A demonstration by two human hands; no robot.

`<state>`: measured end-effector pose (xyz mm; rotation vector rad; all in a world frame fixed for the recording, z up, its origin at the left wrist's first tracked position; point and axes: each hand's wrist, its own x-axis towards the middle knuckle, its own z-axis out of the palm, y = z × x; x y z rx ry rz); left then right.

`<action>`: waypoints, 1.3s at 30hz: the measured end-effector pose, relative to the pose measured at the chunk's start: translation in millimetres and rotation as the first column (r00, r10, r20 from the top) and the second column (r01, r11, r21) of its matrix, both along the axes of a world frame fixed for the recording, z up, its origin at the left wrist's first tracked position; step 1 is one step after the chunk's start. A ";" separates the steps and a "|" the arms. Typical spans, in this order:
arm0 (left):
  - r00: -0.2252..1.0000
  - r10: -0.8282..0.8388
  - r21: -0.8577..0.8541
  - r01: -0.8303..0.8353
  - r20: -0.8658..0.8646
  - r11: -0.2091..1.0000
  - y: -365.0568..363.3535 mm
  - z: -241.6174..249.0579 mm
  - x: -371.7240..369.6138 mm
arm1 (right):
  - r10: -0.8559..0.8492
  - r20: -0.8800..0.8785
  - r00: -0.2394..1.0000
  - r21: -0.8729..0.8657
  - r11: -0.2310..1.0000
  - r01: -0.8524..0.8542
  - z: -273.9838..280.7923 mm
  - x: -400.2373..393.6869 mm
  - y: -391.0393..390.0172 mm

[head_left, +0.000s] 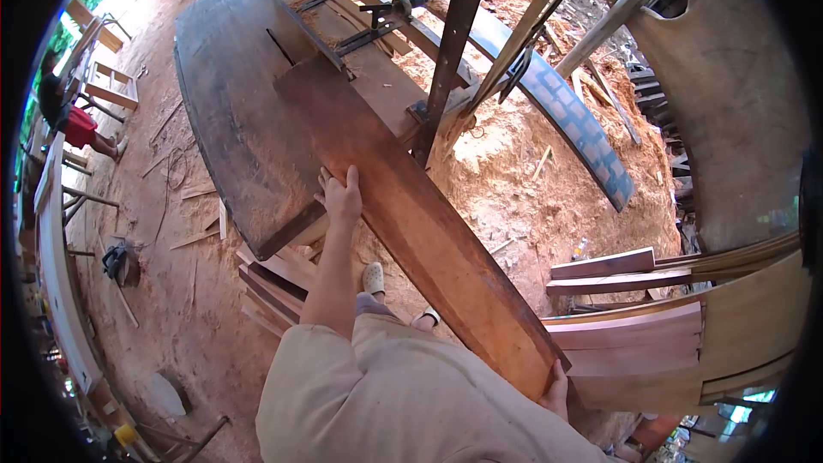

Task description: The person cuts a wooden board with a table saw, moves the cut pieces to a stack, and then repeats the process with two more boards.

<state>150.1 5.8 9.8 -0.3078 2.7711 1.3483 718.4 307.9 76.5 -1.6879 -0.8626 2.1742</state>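
A long reddish-brown wooden plank [429, 236] slants from the dark work table down to my right side. My left hand [342, 197] grips its left edge near the table's front, thumb on the upper face and fingers along the side. At the near end, my right hand [557, 392] holds the plank by its corner; part of that hand is hidden. The far end rests on the wooden table [219, 77], close to a thin dark blade or slot [279, 46] and alongside an upright fence board [310, 30].
Metal clamps [377, 21] and a dark upright post [450, 51] stand right of the plank. Sawdust [514, 189] covers the ground there. Stacked boards [634, 334] lie at right. Another person [73, 116] is at far left, near a power tool [113, 259] on the ground.
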 end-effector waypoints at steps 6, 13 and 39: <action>1.000 0.010 0.000 -0.010 0.006 1.000 0.3 4.0 -10.3 | 0.019 -0.031 0.999 -0.040 0.999 -0.021 1.7 -13.5 1.7; 1.000 0.008 0.004 -0.008 0.010 1.000 -3.5 6.5 -18.9 | 0.075 -0.055 0.996 0.010 0.997 -0.074 5.6 -26.8 -1.8; 1.000 -0.004 0.004 0.004 0.021 1.000 -22.3 15.8 -71.8 | 0.177 0.101 0.979 0.143 0.971 -0.191 24.3 -99.8 -25.8</action>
